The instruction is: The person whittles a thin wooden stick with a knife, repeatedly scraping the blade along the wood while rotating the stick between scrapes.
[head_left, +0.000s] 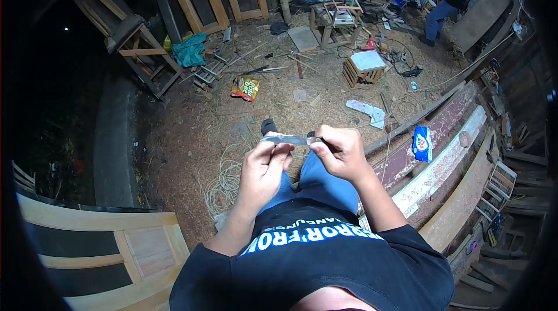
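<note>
A knife with a flat grey blade [296,141] and a dark handle is held level in front of my body. My right hand [344,153] is closed around its handle, with the thumb near the base of the blade. At the opposite end, my left hand [263,170] pinches the blade's tip area between thumb and curled fingers. Whether a small piece also sits in the left fingers is hard to make out. Below both hands are my blue trousers [328,180] and one dark shoe [268,126].
Coiled pale cord [226,186] lies on the dirt floor to the left. Long planks [439,180] line the right, bearing a blue packet [422,144]. Ahead are a snack bag [245,88], a wooden crate [363,69] and a person [446,6]. A panelled door [145,247] lies lower left.
</note>
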Demonstrator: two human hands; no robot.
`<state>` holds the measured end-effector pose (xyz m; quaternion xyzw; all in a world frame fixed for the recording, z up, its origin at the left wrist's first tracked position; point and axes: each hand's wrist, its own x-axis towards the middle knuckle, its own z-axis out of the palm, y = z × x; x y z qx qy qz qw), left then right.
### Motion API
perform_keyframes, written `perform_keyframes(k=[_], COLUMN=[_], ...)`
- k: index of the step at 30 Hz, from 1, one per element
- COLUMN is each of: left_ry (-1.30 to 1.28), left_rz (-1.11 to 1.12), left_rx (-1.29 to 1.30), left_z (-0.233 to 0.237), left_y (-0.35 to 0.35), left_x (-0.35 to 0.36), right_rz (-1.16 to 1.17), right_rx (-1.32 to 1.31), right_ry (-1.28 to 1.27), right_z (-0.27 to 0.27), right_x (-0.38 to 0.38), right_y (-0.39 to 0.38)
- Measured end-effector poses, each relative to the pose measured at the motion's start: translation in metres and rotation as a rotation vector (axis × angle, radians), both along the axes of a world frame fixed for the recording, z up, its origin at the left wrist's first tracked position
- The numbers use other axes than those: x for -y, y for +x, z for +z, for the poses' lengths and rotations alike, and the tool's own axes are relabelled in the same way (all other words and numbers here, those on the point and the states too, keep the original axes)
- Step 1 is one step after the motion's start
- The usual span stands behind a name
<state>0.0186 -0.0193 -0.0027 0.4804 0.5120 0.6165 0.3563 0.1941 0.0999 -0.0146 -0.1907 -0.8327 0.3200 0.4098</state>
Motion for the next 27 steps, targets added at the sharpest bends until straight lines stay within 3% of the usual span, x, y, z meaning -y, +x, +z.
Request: perform_keyframes(k=[3,6,9,21,27], left_ry=[-0.034,0.097,0.012,0.191,-0.066], left_rz=[0.008,0.043,0.047,0.113,0.084], left_rx=[-0.103,-0.259,-0.249,-0.421,-0.293], left_z=[-0.009,-0.004,0.013,0.009,0.007], left_y=[-0.005,-0.002,0.002,0.001,-0.001], left_x=[0.003,0.000,0.006,0.004,0.011], right_rz=[0.009,0.009,0.002,0.001,-0.098], right_rx=[0.005,0.006,0.007,-0.012,0.018], right_ry=[0.083,0.115,0.122,0.168,0.176], right_z=[0.001,0.002,0.004,0.007,-0.021], right_x=[-0.001,0.000,0.000,-0.001,-0.010], right_y=[-0.004,-0.006,-0.007,-0.010,-0.007])
